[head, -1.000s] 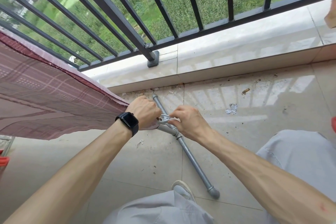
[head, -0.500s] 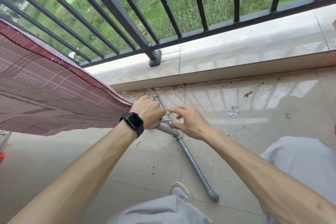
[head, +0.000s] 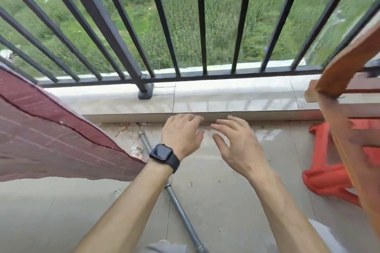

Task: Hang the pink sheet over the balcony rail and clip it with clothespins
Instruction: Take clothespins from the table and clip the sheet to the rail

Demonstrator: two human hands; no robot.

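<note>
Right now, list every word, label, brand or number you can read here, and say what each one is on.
No readable text anywhere in this view.
smartwatch: screen dark, nothing shown.
pink sheet: a grid of pale lines only, no lettering.
red plastic item and wooden frame: blurred, no lettering to be made out.

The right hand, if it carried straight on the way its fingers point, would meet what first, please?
Probably the pale tiled kerb below the black metal railing; the bare right hand holds nothing, though depth is unclear.
</note>
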